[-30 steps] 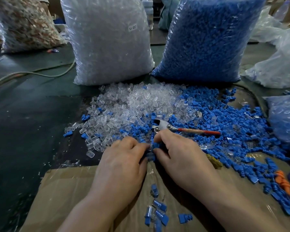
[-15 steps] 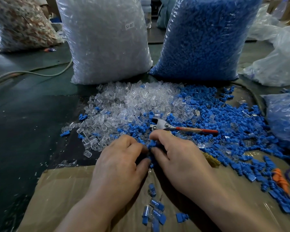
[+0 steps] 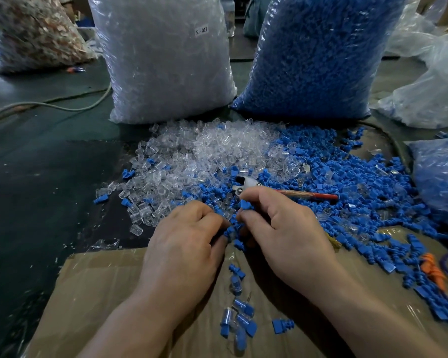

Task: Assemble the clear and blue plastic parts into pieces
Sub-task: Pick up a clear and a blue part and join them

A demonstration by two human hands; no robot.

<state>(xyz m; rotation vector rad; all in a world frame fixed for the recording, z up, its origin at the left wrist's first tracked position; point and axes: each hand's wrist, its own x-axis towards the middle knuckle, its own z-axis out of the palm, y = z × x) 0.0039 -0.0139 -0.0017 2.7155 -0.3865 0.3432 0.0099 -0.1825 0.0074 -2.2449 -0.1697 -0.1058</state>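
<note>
Small white rectangular paper label (image 3: 201, 31): dark print reads "SJ-017". Label sits on upper right of front face of big transparent plastic sack of clear plastic parts (image 3: 166, 73). Label slightly tilted, right end higher. Cannot tell whether stuck on film or behind it. Only legible text in view.

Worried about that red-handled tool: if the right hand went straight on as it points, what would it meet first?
Probably the tool's metal head, lying just beyond the right hand on the loose blue parts; depth is hard to judge.
</note>
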